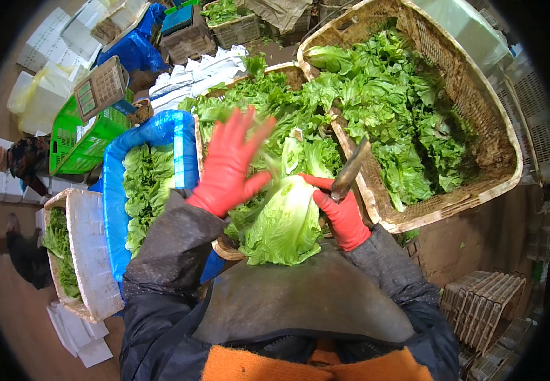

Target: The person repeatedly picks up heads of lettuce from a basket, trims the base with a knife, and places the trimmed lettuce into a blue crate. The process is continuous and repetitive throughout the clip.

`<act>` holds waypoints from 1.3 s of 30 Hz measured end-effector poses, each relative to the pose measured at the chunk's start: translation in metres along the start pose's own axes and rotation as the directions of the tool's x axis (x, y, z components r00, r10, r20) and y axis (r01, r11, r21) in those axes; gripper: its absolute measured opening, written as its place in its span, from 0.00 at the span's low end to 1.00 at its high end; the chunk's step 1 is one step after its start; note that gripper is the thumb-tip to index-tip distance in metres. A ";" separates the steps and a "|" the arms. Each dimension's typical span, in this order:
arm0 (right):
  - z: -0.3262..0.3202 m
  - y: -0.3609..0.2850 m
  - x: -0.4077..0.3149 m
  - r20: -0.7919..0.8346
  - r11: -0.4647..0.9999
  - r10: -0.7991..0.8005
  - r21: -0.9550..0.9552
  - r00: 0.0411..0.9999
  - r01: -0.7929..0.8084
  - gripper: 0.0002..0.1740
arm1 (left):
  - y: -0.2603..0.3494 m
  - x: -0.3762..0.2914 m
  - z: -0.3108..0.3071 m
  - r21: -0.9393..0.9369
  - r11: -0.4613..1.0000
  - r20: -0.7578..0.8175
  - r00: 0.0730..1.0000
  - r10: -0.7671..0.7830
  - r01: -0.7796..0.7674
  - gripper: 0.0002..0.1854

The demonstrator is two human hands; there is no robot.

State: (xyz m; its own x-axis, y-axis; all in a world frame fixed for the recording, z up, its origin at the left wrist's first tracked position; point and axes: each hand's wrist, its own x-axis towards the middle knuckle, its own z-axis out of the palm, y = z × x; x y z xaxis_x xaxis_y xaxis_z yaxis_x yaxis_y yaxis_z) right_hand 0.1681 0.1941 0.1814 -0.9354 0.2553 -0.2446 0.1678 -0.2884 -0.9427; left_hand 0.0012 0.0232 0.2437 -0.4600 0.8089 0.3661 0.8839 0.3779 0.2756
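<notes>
My left hand [229,164], in a red glove, is spread and slightly blurred above the loose leaves, left of a pale green lettuce head [287,216]. The lettuce lies at the near edge of a crate, its leaves towards my dark apron [303,295]. My right hand [344,216], gloved in red too, holds a knife [350,169] with its dark, worn blade pointing up and away; its fingers touch the lettuce's right side. Loose leaves [260,102] heap up beyond both hands. Part of the knife's handle is hidden in the glove.
A large dirty plastic crate [451,209] of lettuce stands at right. At left are a blue-lined box [113,205] of lettuce and a white foam box [91,257]. Further off are a scale [101,88], a green crate [63,138] and a person [29,157]. Stacked crates [482,305] stand lower right.
</notes>
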 end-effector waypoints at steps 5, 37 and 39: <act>0.014 -0.009 -0.010 -0.033 0.934 -0.299 -0.212 0.954 0.286 0.16 | 0.008 -0.040 0.058 -0.859 0.017 0.510 0.852 0.117 0.512 0.47; -0.029 0.029 0.004 0.331 0.942 0.281 0.084 0.901 -0.325 0.29 | -0.014 -0.028 0.115 -0.810 -0.202 0.578 0.808 -0.117 0.550 0.36; -0.027 0.020 0.003 0.422 0.968 0.182 0.080 0.888 -0.236 0.27 | 0.007 -0.053 0.137 -0.147 -0.885 0.313 0.869 0.382 0.442 0.37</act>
State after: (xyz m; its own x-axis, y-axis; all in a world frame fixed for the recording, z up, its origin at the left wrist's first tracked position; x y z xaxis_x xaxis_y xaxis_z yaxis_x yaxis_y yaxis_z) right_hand 0.1766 0.2141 0.1555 -0.9317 -0.2148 -0.2929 0.3585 -0.4131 -0.8372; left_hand 0.0438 0.0447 0.1041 -0.0357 0.9888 0.1450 -0.9979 -0.0431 0.0484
